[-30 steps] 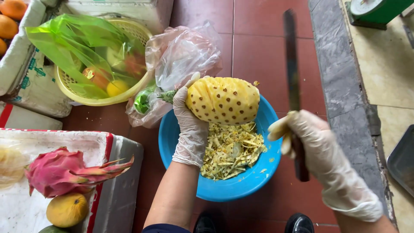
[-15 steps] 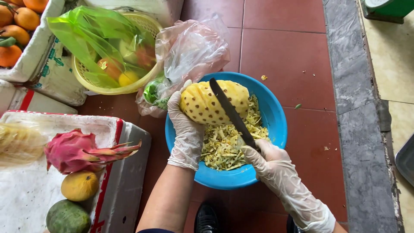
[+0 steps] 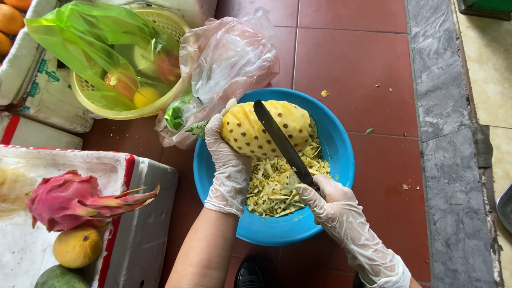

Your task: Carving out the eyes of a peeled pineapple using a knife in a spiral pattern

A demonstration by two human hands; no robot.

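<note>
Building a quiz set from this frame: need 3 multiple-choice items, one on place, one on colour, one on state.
1. Where is the peeled pineapple?
A. over the blue basin
B. in the yellow basket
C. on the foam box

2. What colour is the dragon fruit?
A. white
B. pink
C. blue

3. What is the knife doing?
A. lying on the floor
B. standing in the basket
C. blade resting on the pineapple

Key: 1 A, the left hand holds it above the peelings; 2 B, pink skin; 3 C, gripped by the right hand.
</note>
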